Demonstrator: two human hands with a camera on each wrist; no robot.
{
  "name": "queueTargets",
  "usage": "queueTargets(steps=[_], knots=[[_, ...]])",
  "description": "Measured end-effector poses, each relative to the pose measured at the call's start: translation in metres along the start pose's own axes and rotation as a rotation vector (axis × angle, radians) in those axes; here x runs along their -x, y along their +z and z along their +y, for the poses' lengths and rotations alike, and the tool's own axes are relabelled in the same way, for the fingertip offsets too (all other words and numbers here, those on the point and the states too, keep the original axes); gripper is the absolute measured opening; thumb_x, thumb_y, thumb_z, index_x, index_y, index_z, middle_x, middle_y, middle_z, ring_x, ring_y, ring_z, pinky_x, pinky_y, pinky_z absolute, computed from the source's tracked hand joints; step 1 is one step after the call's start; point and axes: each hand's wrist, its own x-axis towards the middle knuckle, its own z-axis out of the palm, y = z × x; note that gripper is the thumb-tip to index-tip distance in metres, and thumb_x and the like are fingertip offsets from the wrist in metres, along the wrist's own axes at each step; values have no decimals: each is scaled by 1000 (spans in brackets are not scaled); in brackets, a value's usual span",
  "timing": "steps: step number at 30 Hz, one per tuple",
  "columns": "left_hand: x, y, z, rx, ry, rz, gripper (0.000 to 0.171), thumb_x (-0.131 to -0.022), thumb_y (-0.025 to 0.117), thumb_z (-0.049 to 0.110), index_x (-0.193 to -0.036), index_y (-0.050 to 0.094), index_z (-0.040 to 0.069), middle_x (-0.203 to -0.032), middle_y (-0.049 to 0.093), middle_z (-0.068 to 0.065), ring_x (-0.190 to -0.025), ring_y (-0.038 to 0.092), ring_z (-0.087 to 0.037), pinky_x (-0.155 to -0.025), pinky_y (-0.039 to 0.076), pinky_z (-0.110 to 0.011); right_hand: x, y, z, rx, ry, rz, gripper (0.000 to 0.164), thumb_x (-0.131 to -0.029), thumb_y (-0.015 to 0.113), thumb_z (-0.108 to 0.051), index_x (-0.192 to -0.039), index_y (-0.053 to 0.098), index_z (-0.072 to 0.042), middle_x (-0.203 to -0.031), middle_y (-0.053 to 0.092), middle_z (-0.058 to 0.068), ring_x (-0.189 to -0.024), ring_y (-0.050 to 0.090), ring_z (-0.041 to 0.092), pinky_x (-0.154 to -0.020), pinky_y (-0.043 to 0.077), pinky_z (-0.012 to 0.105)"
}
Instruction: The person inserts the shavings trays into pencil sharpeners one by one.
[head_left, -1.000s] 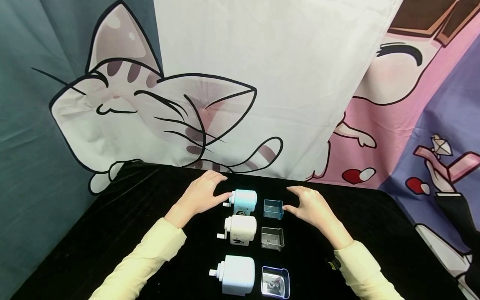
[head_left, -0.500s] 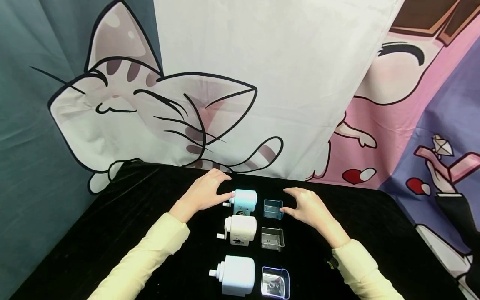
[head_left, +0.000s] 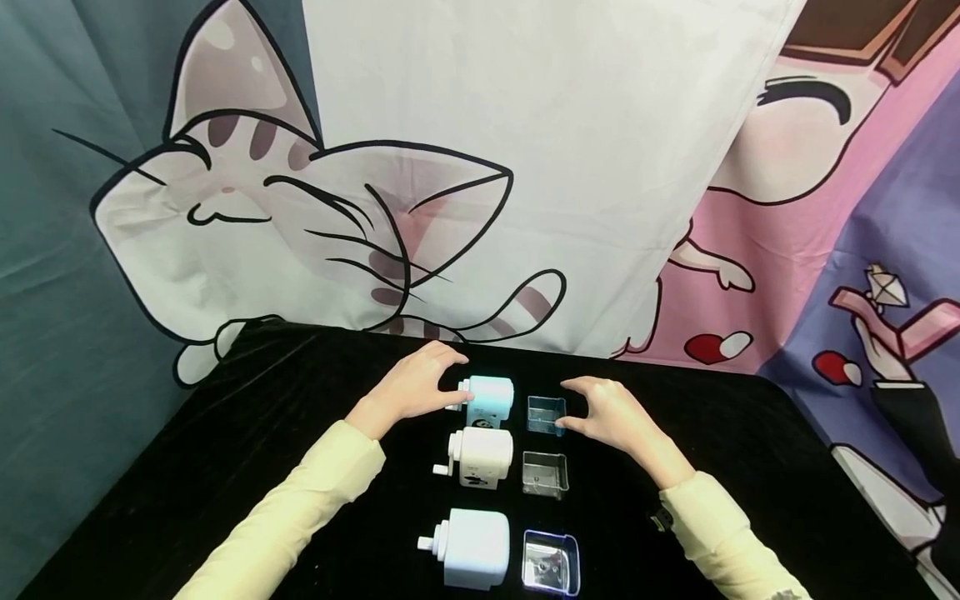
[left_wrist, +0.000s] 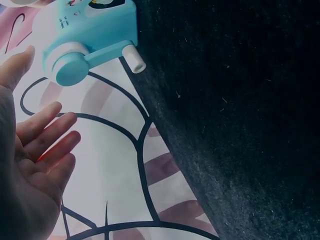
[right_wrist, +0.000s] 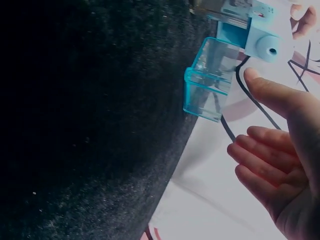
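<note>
In the head view my left hand point(head_left: 408, 387) is beside the farthest hand-crank pencil sharpener point(head_left: 492, 393), a blue one. Its thumb overlaps the sharpener's crank side there; the left wrist view has a gap between the fingers and the sharpener's crank point(left_wrist: 133, 59). To the right, my right hand point(head_left: 617, 413) is at a transparent blue shavings drawer point(head_left: 546, 427), thumb tip over its right edge. The right wrist view sets that thumb point(right_wrist: 272, 92) apart from the drawer's wall point(right_wrist: 206, 102). Both hands have spread, relaxed fingers and hold nothing.
Nearer on the black cloth are a white sharpener point(head_left: 486, 452) with a clear drawer point(head_left: 546, 490), then a pale blue sharpener point(head_left: 477, 546) with a purple-rimmed drawer point(head_left: 573, 562). A printed cat backdrop point(head_left: 585, 167) hangs behind the black-covered table point(head_left: 360, 533).
My left hand has drifted right toward the blue sharpener. The right hand has edged left toward the blue drawer. Sharpeners and drawers stay in place on the cloth.
</note>
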Motion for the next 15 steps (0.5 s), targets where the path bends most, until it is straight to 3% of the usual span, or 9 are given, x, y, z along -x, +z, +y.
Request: queueTargets(steps=[15], knots=[[-6, 11, 0, 24, 52, -67, 62, -77, 61, 56, -121, 55, 13, -119, 56, -2, -110, 45, -13, -93, 42, -35, -2, 10, 5, -20, -9, -57, 58, -68, 76, -40, -110, 62, -3, -107, 65, 11, -100, 57, 23, -85, 47, 41]])
